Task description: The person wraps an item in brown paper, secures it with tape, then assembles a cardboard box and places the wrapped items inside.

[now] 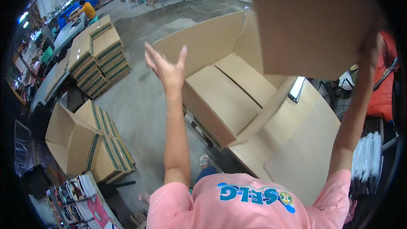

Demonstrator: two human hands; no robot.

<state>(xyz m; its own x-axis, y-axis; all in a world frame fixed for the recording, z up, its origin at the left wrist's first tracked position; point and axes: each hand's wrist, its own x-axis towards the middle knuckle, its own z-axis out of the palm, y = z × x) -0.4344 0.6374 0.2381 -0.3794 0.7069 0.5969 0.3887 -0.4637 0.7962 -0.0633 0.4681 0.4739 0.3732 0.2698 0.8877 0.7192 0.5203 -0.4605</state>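
Observation:
My left hand (167, 70) is raised with its fingers spread and nothing in it. It is beside the upper left rim of a large open cardboard box (212, 108), whose bottom flaps lie folded flat inside. At the upper right, my right hand (372, 51) grips the edge of a brown cardboard piece (313, 25), held up over the box's right side. Motion blurs this hand and the piece's edge, and I cannot tell whether the piece is a flat sheet or a box side. A small dark-edged flat object (296, 89) lies beside the box's right wall.
The box stands on a wooden table (305, 140). On the left are stacked cartons (97, 55), another open carton (70, 140) and bundles of printed sheets (85, 199). Clear plastic bags (366, 157) and a red-orange cover (381, 97) are at the right. A person in yellow (87, 10) sits far left.

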